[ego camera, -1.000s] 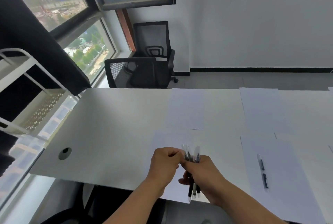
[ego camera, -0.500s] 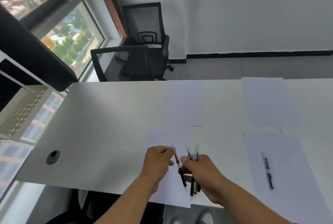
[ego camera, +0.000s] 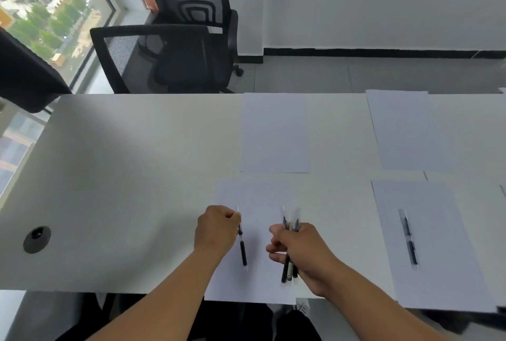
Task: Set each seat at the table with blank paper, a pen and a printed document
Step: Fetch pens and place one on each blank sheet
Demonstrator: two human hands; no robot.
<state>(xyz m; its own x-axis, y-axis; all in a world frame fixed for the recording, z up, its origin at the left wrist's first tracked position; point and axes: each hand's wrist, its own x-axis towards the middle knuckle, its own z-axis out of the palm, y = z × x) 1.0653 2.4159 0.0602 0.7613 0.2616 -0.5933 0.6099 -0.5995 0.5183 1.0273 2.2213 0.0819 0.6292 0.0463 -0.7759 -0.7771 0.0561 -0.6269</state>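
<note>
My left hand [ego camera: 217, 229] pinches a single black pen [ego camera: 242, 247] just above the near-left blank sheet [ego camera: 254, 195]. To its right, my right hand [ego camera: 297, 249] grips a bundle of pens [ego camera: 290, 266] upright over the same sheet. A second near sheet [ego camera: 438, 258] on the right has a black pen [ego camera: 410, 239] lying on it. Two more blank sheets, one at the far middle [ego camera: 275, 132] and one at the far right [ego camera: 408, 129], lie bare along the far edge of the white table [ego camera: 123, 176].
Two black mesh office chairs [ego camera: 175, 58] stand beyond the table's far left side, near the window [ego camera: 46, 11]. A round cable hole [ego camera: 37, 239] sits in the table at the near left. A black chair [ego camera: 246, 321] is below the near edge.
My left hand has drawn one pen out of the bundle and carried it left, away from my right hand. The view has tilted down toward the table.
</note>
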